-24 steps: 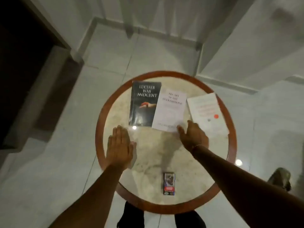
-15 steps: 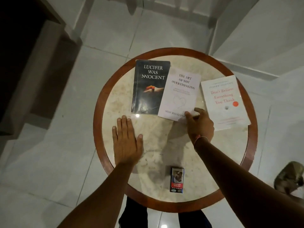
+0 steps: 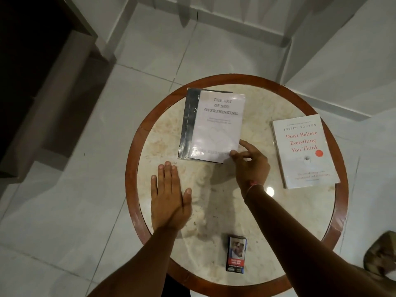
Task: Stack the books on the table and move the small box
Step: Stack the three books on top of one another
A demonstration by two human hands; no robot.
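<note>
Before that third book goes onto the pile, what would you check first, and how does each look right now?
1. Pale book lies on dark book: ok.
2. Their edges line up: not ok, the dark one shows along the left.
3. Right hand free of the pile: not ok, fingertips at its corner.
4. White book lies unobstructed: ok.
5. Left hand flat on the table, clear: ok.
6. Small box out of the way: ok.

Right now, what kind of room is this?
Likely a home living space: a small round marble-top table with paperback books, glossy white floor tiles, and a white baseboard along the walls.
</note>
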